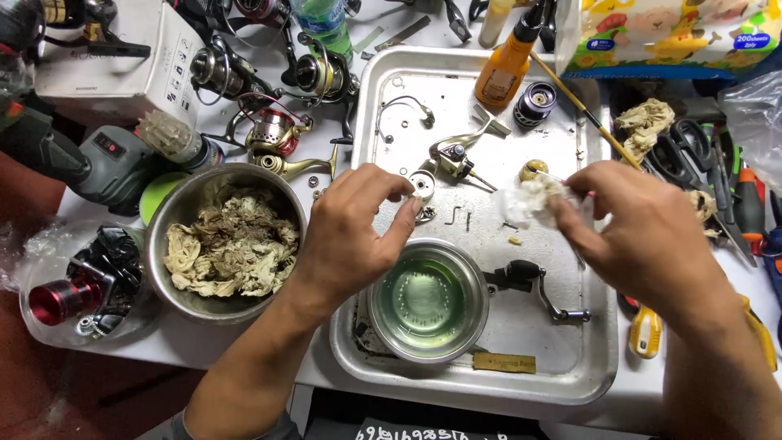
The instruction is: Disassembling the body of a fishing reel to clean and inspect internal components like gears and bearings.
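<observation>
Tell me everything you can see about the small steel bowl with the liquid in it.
The small steel bowl is round, shiny metal, upright, holding clear greenish liquid. It sits on the metal tray near its front edge, just below the left hand. A black-knobbed reel handle lies against its right rim. Neither hand touches it.

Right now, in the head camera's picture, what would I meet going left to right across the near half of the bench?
Clear plastic bag of parts → big bowl of used tissue → left hand → small bowl of liquid → black reel handle → right hand.
</observation>
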